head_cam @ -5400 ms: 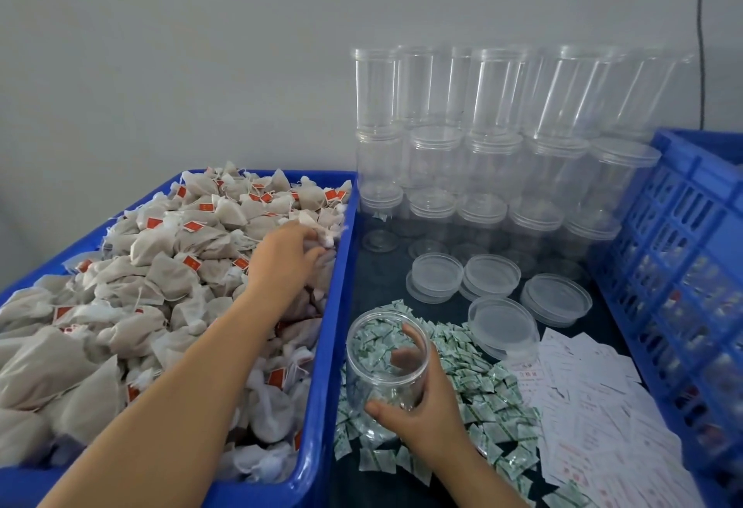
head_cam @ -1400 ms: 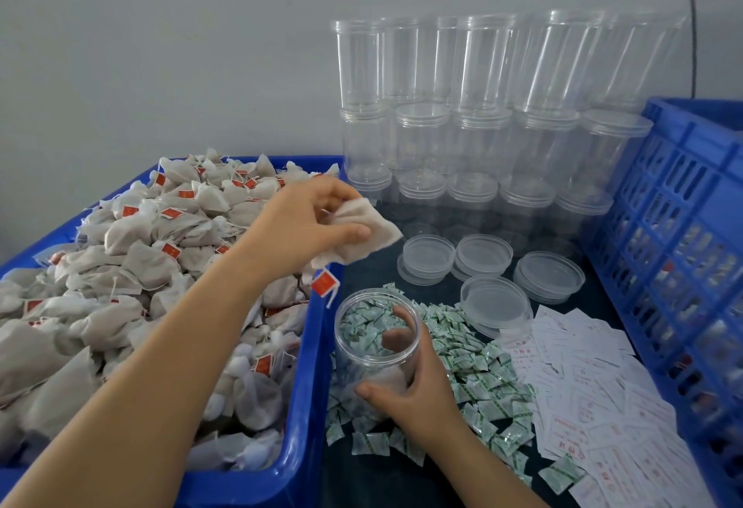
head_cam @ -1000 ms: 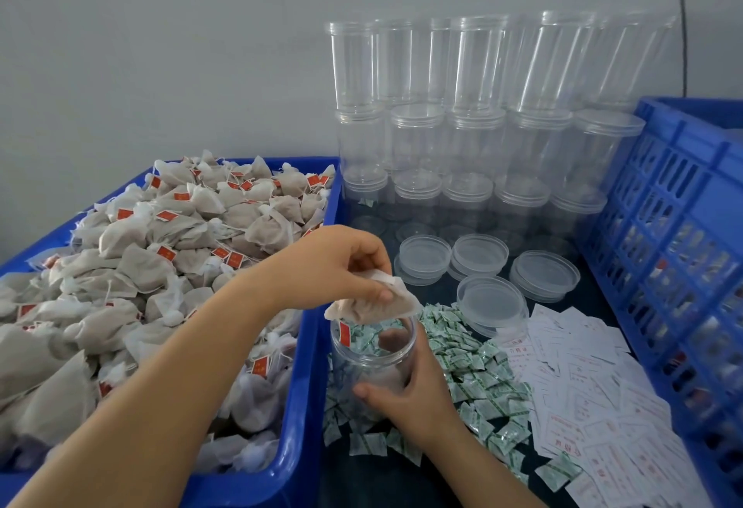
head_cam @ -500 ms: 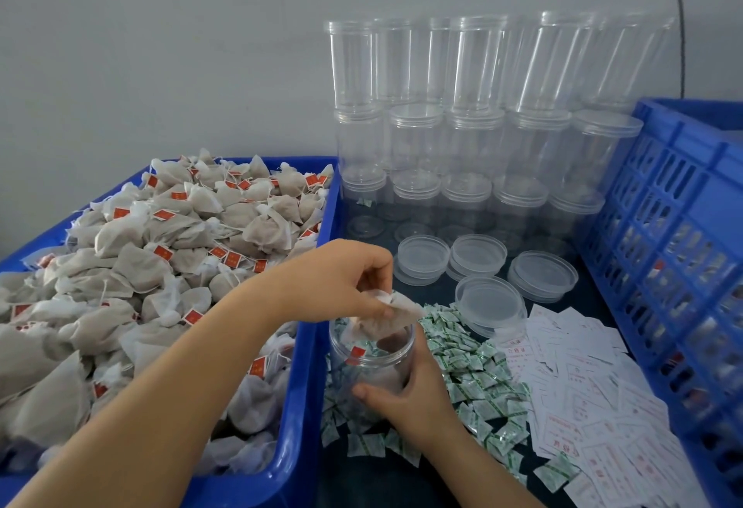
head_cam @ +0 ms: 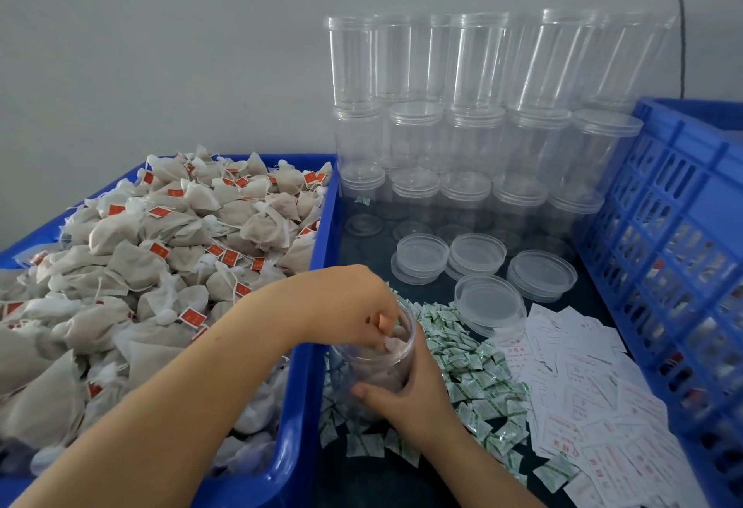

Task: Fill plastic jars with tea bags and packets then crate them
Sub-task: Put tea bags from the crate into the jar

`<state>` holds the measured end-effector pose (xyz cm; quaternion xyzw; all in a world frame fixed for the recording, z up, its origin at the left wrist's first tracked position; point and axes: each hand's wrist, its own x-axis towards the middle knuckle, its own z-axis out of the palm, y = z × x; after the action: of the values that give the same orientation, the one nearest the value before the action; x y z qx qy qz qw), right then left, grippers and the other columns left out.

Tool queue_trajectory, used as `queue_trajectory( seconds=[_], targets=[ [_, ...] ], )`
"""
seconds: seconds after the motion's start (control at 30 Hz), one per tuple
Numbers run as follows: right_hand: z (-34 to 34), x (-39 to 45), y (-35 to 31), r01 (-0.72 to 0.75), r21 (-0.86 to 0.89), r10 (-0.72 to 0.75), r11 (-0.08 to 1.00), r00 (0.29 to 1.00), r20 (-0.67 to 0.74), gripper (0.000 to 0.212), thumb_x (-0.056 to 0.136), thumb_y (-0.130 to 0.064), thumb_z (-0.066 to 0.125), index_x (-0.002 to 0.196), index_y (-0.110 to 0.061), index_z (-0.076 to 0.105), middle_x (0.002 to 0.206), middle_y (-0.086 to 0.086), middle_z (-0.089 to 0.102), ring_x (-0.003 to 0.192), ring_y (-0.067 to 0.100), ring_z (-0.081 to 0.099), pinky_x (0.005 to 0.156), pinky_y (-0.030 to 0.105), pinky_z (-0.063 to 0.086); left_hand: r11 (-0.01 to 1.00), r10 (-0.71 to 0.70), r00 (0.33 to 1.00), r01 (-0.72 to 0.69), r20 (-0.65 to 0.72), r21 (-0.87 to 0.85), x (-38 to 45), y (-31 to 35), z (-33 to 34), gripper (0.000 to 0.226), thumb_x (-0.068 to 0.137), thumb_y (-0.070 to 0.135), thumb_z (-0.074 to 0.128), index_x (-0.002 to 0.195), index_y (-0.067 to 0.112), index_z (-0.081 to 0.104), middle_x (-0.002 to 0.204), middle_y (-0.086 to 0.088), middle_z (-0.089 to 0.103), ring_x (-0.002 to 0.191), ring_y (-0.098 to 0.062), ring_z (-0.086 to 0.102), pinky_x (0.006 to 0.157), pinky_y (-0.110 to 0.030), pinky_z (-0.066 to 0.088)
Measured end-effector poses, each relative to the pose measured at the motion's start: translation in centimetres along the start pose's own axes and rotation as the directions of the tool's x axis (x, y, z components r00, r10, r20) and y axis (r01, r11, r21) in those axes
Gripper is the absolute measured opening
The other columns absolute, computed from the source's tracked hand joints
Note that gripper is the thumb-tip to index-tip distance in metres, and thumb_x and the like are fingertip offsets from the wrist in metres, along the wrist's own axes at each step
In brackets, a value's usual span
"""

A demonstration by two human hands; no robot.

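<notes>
Far to the left of my grip sits the bin, heaped with tea bags carrying small red tags. My left hand reaches over the bin's right wall and dips its fingers into the mouth of the jar. Its grip is narrow, fingertips bunched on a tea bag just inside the rim. More pale bag material shows through the jar's clear wall below my fingers.

My right hand wraps the jar from the near right side, thumb across the front, holding it upright on the dark bench. The jar stands just right of the bin, between my two hands.

Around and to the right of that grip lies a spread of small green packets, touching the jar's base. Beyond them, away from me, are loose clear lids, some stacked, and behind those a wall of empty jars piled in rows. Further right of the packets, white slips printed in red cover the bench. At the far right stands the crate, its slotted side facing my hands.
</notes>
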<state>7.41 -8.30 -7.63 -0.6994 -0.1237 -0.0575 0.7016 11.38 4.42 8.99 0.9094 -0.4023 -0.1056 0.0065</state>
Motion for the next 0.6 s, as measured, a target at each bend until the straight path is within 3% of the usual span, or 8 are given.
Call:
queue_trajectory(
  seconds=[0.1, 0.27, 0.33, 0.47, 0.6],
  targets=[
    [0.0, 0.1, 0.1, 0.001, -0.014, -0.002, 1.0, 1.0, -0.014, 0.093, 0.06, -0.033, 0.09, 0.137, -0.052, 0.041, 0.127, -0.017, 0.064, 0.117, 0.008, 0.064, 0.088, 0.021, 0.054, 0.999, 0.031, 0.995, -0.033, 0.092, 0.018, 0.3, 0.7, 0.2, 0.02, 0.091, 0.018, 0.052, 0.088, 0.01, 0.07, 0.083, -0.004, 0.065, 0.072, -0.017, 0.054, 0.073, -0.031, 0.047],
    [0.1, 0.1, -0.1, 0.04, -0.029, -0.041, 0.999, 0.999, -0.025, 0.087, 0.063, -0.027, 0.088, 0.135, -0.05, 0.045, 0.125, -0.017, 0.065, 0.114, 0.006, 0.065, 0.085, 0.015, 0.052, 0.999, 0.051, 0.977, -0.052, 0.208, 0.003, 0.8, 1.1, 0.2, 0.028, 0.097, 0.015, 0.04, 0.085, 0.004, 0.064, 0.069, 0.003, 0.049, 0.058, -0.011, 0.037, 0.063, -0.02, 0.036],
    [0.1, 0.1, -0.1, 0.04, -0.011, -0.041, 0.999, 0.999, -0.02, 0.084, 0.062, -0.025, 0.088, 0.131, -0.053, 0.048, 0.123, -0.015, 0.067, 0.112, 0.007, 0.066, 0.084, 0.016, 0.053, 0.998, 0.065, 0.981, -0.063, 0.182, -0.016, 0.7, 1.0, 0.2, 0.025, 0.098, 0.015, 0.04, 0.083, 0.009, 0.059, 0.065, 0.007, 0.045, 0.057, -0.008, 0.039, 0.057, -0.017, 0.032],
    [0.1, 0.1, 0.2, 0.031, 0.023, -0.031, 0.999, 0.999, -0.018, 0.079, 0.061, -0.018, 0.087, 0.125, -0.052, 0.054, 0.118, -0.009, 0.07, 0.107, 0.012, 0.069, 0.08, 0.019, 0.056, 0.987, 0.044, 0.998, -0.035, 0.052, -0.154, 0.6, 0.3, 0.2, 0.018, 0.097, 0.026, 0.049, 0.101, 0.022, 0.066, 0.072, 0.019, 0.05, 0.067, 0.007, 0.048, 0.062, -0.007, 0.033],
    [0.1, 0.0, 0.5, -0.013, -0.011, 0.012, 1.0, 0.999, -0.031, 0.09, 0.056, -0.033, 0.091, 0.129, -0.061, 0.046, 0.121, -0.018, 0.065, 0.113, 0.009, 0.065, 0.085, 0.02, 0.054, 0.966, 0.003, 0.994, -0.031, -0.111, -0.258, 0.6, -0.9, -0.2, 0.017, 0.094, 0.031, 0.056, 0.103, 0.024, 0.068, 0.087, 0.017, 0.064, 0.08, 0.006, 0.057, 0.071, -0.008, 0.043]
  ],
)
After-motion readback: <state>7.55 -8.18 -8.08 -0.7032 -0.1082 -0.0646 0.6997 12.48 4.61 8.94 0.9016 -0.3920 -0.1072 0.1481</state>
